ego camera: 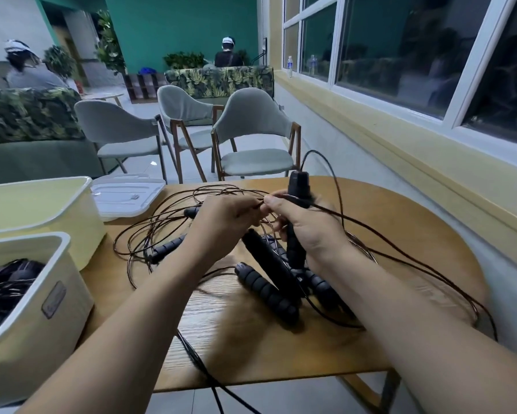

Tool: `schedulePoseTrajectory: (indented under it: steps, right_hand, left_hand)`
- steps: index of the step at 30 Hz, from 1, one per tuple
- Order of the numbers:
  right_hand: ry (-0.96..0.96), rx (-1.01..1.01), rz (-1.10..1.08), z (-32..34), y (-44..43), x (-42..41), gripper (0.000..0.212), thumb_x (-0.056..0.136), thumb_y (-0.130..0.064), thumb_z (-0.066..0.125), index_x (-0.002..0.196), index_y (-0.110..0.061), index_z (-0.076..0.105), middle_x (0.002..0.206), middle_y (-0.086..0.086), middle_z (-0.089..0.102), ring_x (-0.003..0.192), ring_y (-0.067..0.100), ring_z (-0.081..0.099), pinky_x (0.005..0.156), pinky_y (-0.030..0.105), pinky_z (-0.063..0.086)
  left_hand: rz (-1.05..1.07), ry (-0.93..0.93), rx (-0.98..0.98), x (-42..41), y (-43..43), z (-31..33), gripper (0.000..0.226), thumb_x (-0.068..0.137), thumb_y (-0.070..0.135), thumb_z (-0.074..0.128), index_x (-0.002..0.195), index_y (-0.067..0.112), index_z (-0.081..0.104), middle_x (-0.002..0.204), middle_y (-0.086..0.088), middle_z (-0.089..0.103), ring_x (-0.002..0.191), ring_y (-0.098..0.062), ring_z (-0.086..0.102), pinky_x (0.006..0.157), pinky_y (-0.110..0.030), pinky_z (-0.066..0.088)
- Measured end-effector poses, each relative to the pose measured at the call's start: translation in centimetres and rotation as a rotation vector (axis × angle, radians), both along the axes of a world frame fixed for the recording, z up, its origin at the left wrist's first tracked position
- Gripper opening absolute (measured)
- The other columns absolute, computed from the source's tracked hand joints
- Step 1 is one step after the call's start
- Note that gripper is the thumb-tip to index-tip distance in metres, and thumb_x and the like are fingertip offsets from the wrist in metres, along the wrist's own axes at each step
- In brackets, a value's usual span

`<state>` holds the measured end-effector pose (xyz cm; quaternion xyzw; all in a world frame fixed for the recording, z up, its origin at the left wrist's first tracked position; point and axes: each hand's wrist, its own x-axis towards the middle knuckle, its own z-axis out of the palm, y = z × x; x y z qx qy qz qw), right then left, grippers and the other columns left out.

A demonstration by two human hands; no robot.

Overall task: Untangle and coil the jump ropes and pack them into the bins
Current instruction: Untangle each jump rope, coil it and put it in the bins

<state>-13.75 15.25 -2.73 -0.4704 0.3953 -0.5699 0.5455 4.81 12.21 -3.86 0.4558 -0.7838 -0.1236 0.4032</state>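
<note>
Both hands raised together over the table [406, 222], working the rope tangle.

Right hand [306, 234] is wrapped round an upright black handle [298, 189]. Left hand [221, 225] pinches the thin cord [215, 191] just beside it, fingertips almost meeting. Forearms converge from the near edge. Loose handles [266, 289] lie mid-table. Two bins [27, 333] stand at the left edge, and the nearer one holds packed ropes.

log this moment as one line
untangling | left hand pinches cord | right hand grips handle | near bin holds ropes
</note>
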Motion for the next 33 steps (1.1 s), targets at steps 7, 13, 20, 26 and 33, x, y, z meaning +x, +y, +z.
schedulePoseTrajectory:
  steps: [7,13,20,26,33]
  right_hand:
    - [-0.074,-0.119,0.016,2.4,0.5,-0.7,0.002,0.095,-0.009,0.079,0.095,-0.009,0.076,0.091,0.016,0.077,0.061,0.017,0.058,0.052,0.029,0.042]
    - [-0.109,-0.187,-0.03,3.5,0.7,-2.1,0.004,0.095,-0.01,0.078,0.092,-0.012,0.076,0.091,0.013,0.078,0.062,0.017,0.058,0.053,0.027,0.043]
    - [-0.085,-0.042,0.039,1.7,0.2,-0.5,0.008,0.093,-0.016,0.082,0.098,-0.012,0.077,0.091,0.015,0.077,0.055,0.016,0.055,0.05,0.028,0.039]
    - [0.019,-0.023,-0.036,0.8,-0.3,-0.2,0.009,0.095,-0.015,0.081,0.092,-0.007,0.077,0.091,0.014,0.081,0.058,0.016,0.057,0.052,0.029,0.041]
    - [-0.074,-0.023,-0.159,2.2,-0.7,-2.0,0.011,0.095,-0.014,0.08,0.096,-0.004,0.075,0.092,0.014,0.08,0.06,0.015,0.058,0.05,0.027,0.044]
  left_hand:
    - [0.069,-0.087,0.047,1.7,-0.5,-1.0,0.009,0.092,0.035,0.078,0.09,0.026,0.081,0.078,0.011,0.074,0.075,-0.01,0.068,0.073,-0.043,0.058]
    - [0.109,-0.045,0.103,2.4,-0.6,-0.3,0.018,0.094,0.044,0.076,0.083,0.031,0.078,0.07,0.003,0.068,0.07,-0.026,0.062,0.066,-0.047,0.053]
    - [0.064,-0.062,-0.01,0.8,0.0,0.7,0.039,0.095,0.052,0.067,0.076,0.018,0.068,0.072,0.002,0.057,0.07,-0.025,0.056,0.064,-0.046,0.046]
    - [0.077,-0.099,0.003,1.9,0.0,0.1,0.045,0.084,0.069,0.061,0.081,0.025,0.071,0.072,0.006,0.064,0.071,-0.018,0.06,0.066,-0.044,0.053]
    - [0.15,-0.207,0.087,3.5,0.6,0.5,0.016,0.087,0.047,0.083,0.092,0.033,0.079,0.08,0.015,0.071,0.077,0.0,0.063,0.068,-0.027,0.05]
